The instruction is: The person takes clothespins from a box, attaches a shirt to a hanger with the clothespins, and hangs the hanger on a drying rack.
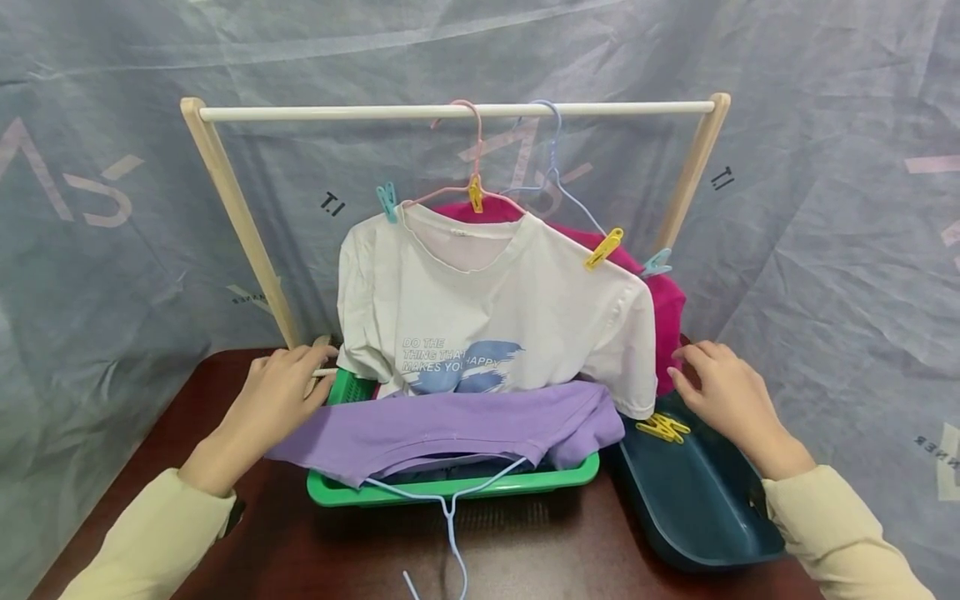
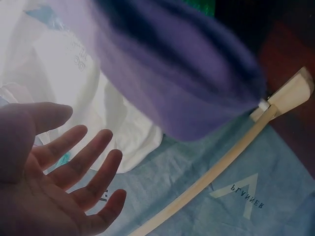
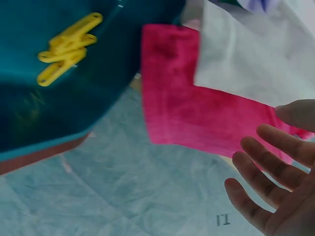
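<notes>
My left hand (image 1: 281, 392) is held left of the white T-shirt (image 1: 510, 300), its fingers spread and holding nothing. On the other side my right hand (image 1: 723, 396) hovers beside the magenta shirt (image 1: 667, 333), also with relaxed fingers and nothing in them. The T-shirt hangs from a pink hanger (image 1: 478, 142), with a blue clothespin (image 1: 386, 202) and a yellow clothespin (image 1: 603, 248) at its shoulders. Behind it, the magenta shirt hangs on a blue hanger (image 1: 555, 137). A purple shirt (image 1: 442, 425) lies across a green basket (image 1: 450, 492), another blue hanger (image 1: 450, 508) sticking out of its neck.
A drying rack with a white rail (image 1: 337, 112) and wooden posts (image 1: 240, 221) stands at the back of the brown table (image 1: 247, 533). At the right, a dark teal basin (image 1: 697, 500) contains several yellow clothespins (image 1: 663, 427). Grey sheeting (image 1: 847, 167) hangs behind.
</notes>
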Demonstrator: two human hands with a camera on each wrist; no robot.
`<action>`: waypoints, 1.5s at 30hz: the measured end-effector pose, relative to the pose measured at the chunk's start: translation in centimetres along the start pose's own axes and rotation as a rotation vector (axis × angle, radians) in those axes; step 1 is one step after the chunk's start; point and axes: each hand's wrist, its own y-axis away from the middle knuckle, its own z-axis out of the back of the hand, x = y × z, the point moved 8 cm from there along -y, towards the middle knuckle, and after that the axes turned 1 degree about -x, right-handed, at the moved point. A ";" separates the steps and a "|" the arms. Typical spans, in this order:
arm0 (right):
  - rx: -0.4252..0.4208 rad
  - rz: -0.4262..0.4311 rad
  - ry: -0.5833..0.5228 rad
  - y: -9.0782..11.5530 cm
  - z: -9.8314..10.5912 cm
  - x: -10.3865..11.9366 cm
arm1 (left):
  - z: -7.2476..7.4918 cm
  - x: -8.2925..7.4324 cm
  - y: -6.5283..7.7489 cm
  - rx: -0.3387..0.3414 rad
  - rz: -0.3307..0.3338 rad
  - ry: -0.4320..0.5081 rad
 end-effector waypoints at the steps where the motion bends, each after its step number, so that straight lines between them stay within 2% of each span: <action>1: 0.012 -0.002 0.001 0.3 -0.3 -0.1 | -0.1 0.0 0.3 0.001 0.002 0.002; 8: 0.094 -0.011 0.011 1.8 -2.2 -0.7 | -0.5 -0.8 3.1 0.013 0.011 0.027; 17: 0.182 0.009 0.038 3.2 -4.5 -0.7 | -0.8 -2.0 6.2 0.056 0.015 0.010; 26: 0.299 -0.006 0.069 4.2 -6.7 -1.0 | -1.0 -2.5 7.6 0.060 -0.009 -0.004; 31: 0.328 -0.012 0.071 4.6 -7.8 -1.3 | -1.1 -2.4 7.9 0.005 -0.032 -0.016; 39: 0.333 -0.033 0.051 5.3 -9.1 -1.6 | -0.8 -2.8 8.2 -0.176 -0.148 -0.044; 45: 0.340 -0.043 0.053 5.5 -9.8 -1.8 | -0.9 -2.9 8.4 -0.217 -0.217 -0.074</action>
